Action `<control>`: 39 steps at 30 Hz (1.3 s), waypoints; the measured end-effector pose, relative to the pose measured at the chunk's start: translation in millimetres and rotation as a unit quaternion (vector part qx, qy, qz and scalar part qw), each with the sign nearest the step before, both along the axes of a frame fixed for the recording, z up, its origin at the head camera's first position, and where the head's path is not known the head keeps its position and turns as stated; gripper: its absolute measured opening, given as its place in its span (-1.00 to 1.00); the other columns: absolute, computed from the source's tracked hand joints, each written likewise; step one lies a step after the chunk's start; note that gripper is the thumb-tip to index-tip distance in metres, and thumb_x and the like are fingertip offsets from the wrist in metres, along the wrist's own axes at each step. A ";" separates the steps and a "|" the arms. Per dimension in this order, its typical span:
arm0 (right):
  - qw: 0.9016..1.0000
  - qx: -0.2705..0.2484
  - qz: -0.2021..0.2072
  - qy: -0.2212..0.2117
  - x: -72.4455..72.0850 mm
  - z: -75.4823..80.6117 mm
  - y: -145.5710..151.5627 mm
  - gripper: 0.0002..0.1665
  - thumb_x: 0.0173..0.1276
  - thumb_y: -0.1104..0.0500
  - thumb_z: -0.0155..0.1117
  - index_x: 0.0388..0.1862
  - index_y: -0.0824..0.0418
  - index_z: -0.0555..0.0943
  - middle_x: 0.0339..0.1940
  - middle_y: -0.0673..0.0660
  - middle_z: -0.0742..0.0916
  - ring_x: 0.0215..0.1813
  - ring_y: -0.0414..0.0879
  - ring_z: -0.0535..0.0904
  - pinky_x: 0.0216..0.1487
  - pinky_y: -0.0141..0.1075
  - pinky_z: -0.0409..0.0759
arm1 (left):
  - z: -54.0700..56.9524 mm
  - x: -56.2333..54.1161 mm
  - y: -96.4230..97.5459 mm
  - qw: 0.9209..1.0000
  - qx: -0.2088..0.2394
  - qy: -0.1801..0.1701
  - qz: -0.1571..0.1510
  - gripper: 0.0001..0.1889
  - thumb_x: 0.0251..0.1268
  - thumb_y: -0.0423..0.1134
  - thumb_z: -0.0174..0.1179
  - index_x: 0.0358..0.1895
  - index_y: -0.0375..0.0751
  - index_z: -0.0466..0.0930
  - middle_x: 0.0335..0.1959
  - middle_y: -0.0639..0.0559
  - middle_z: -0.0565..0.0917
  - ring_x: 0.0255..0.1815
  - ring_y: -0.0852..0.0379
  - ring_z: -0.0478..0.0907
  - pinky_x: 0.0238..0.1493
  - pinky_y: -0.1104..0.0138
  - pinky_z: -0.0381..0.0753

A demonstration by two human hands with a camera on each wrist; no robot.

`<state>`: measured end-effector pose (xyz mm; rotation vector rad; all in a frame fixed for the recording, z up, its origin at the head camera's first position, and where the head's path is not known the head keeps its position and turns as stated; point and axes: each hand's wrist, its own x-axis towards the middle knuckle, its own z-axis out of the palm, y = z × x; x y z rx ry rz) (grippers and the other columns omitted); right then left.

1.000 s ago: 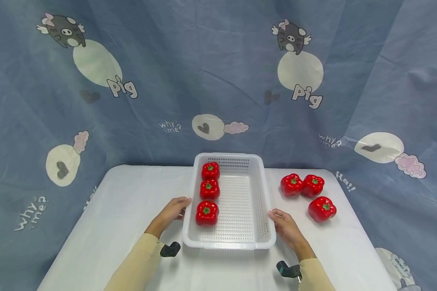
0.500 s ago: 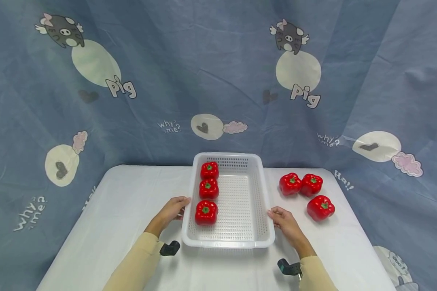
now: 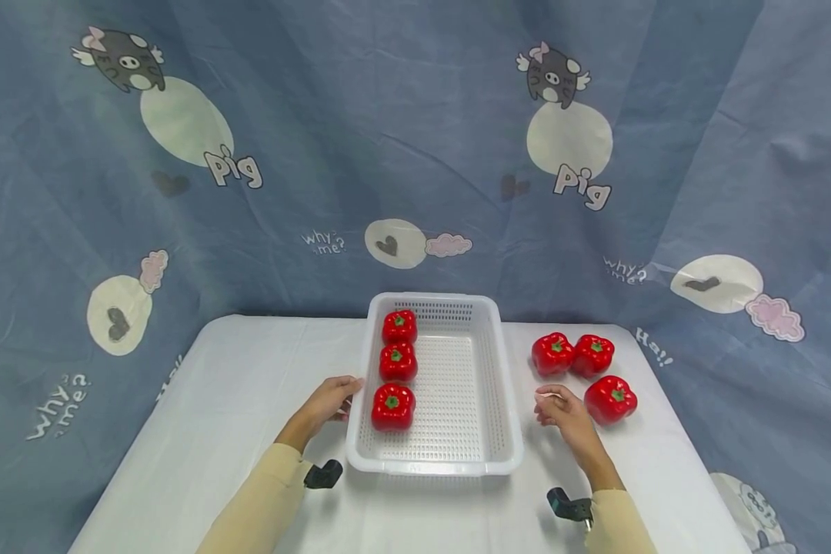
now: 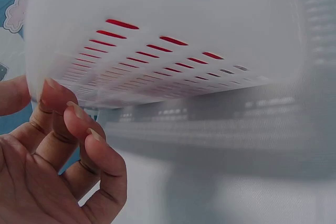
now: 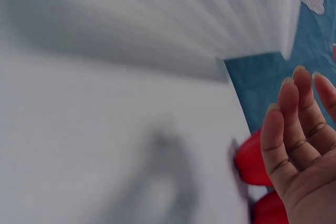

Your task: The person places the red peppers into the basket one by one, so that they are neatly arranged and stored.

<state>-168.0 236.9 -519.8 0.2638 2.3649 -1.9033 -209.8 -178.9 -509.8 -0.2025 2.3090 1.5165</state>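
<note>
A white plastic basket point(image 3: 450, 400) with slotted walls sits mid-table in the head view. Along its left side stand three red bell peppers point(image 3: 393, 407) in a row. My left hand point(image 3: 328, 400) grips the basket's left rim, thumb at the edge; in the left wrist view, the curled fingers point(image 4: 105, 156) lie against the outside wall. My right hand point(image 3: 564, 415) is off the basket, between its right wall and the loose peppers, holding nothing. In the right wrist view its fingers point(image 5: 302, 140) are loosely bent beside the basket's rim.
Three more red bell peppers point(image 3: 610, 399) lie on the white tabletop point(image 3: 263, 385) to the right of the basket. A blue printed curtain point(image 3: 415, 154) hangs behind the table's far edge.
My right hand has let go of the basket's right rim and moved right, toward the loose peppers. The left hand and the basket have stayed in place.
</note>
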 end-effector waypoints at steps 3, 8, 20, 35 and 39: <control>1.000 0.020 -0.014 0.014 2.5 1.2 9.5 -0.55 0.45 0.08 0.15 0.20 0.31 0.42 -0.07 0.33 0.65 -0.15 -0.05 0.61 -0.07 -0.36 0.61 | -0.3 1.4 1.0 1.000 -0.001 -0.003 0.001 -0.64 0.46 -0.06 0.00 -0.02 -0.32 0.57 -0.26 -0.07 0.64 -0.35 0.09 0.51 -0.35 0.33 0.58; 0.997 0.050 -0.037 0.039 3.5 7.0 25.3 -0.50 0.44 0.10 0.18 0.23 0.33 0.38 -0.05 0.18 0.63 -0.18 -0.31 0.56 -0.12 -0.48 0.57 | 0.0 2.6 2.2 1.000 0.000 0.001 0.002 -0.64 0.46 -0.06 0.01 -0.03 -0.33 0.57 -0.27 -0.08 0.63 -0.36 0.08 0.51 -0.36 0.33 0.57; 0.981 0.159 -0.062 0.096 -8.7 1.0 71.5 -0.46 0.32 -0.03 0.32 0.16 0.22 0.47 0.06 0.21 0.59 0.05 0.00 0.48 0.02 -0.37 0.58 | -2.0 2.3 2.2 1.000 -0.002 0.008 0.004 -0.64 0.45 -0.05 0.02 -0.05 -0.31 0.57 -0.27 -0.07 0.64 -0.35 0.09 0.51 -0.37 0.33 0.58; 0.967 0.220 -0.120 0.049 -28.9 -33.1 123.6 -0.18 0.19 -0.16 0.40 0.37 0.02 0.33 0.39 0.24 0.35 0.39 0.26 0.13 0.19 0.22 0.41 | -2.1 1.8 -0.4 1.000 0.005 -0.001 0.007 -0.64 0.45 -0.06 0.02 -0.05 -0.32 0.57 -0.27 -0.07 0.63 -0.35 0.09 0.51 -0.37 0.33 0.57; 0.969 0.212 -0.124 0.033 -10.3 12.5 96.2 -0.22 0.20 0.04 0.43 0.34 0.18 0.33 0.40 0.30 0.31 0.41 0.31 0.08 0.20 0.34 0.30 | -3.0 0.0 -0.5 1.000 0.008 0.003 0.005 -0.65 0.45 -0.07 0.02 -0.05 -0.32 0.58 -0.28 -0.07 0.63 -0.37 0.09 0.51 -0.37 0.33 0.58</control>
